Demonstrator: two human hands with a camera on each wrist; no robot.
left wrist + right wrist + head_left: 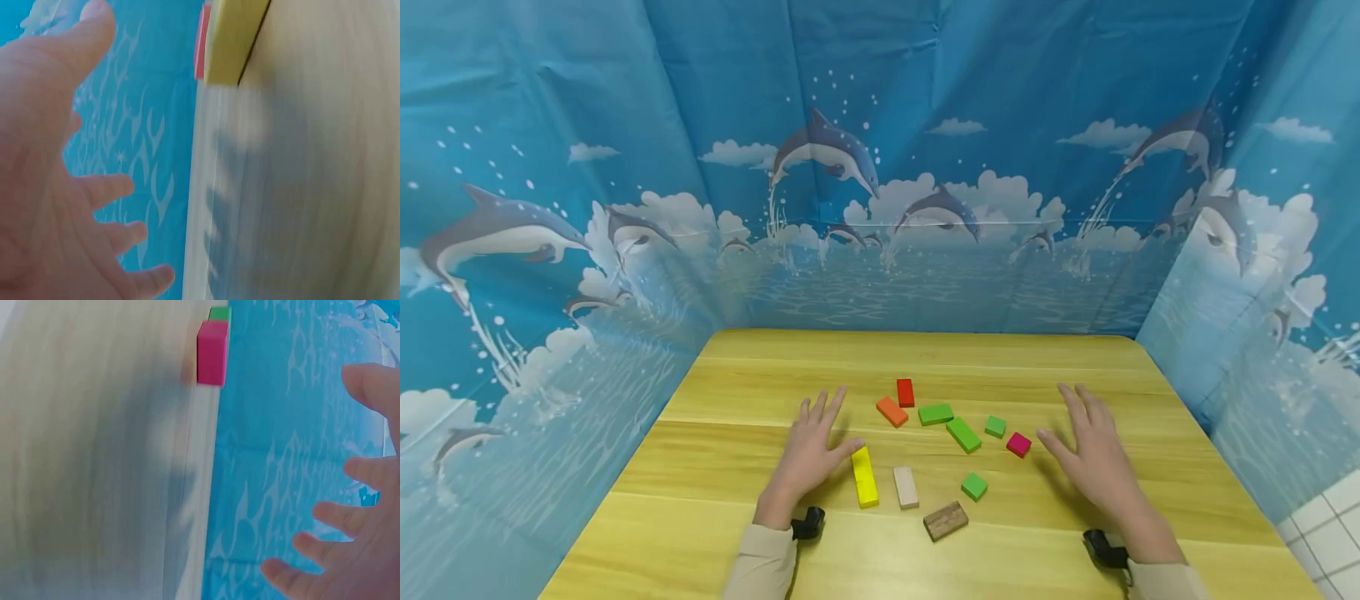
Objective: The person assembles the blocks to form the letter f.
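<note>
The left hand (pixel 811 454) is hovering low over the worktop (pixel 715 500), its fingers (pixel 820 408) spread and holding nothing; the left wrist view is showing the same open palm. The thumb tip is lying just beside the far end of a yellow block (pixel 864 477), the nearest piece. To the right of that are lying a cream block (pixel 906 487) and a brown wooden block (pixel 945 521), and farther from the fingers an orange block (pixel 892 412), a red block (pixel 906 392), two long green blocks (pixel 963 434) and two small green cubes (pixel 973 486). A magenta cube (pixel 1018 444) is sitting just left of the right hand (pixel 1093 458), whose fingers are likewise spread and empty.

Both hands seem to be poised before any pick; a next move would call for closing on a flanking block, the yellow or the magenta.

No container is showing; every block is lying loose on the worktop.
</note>
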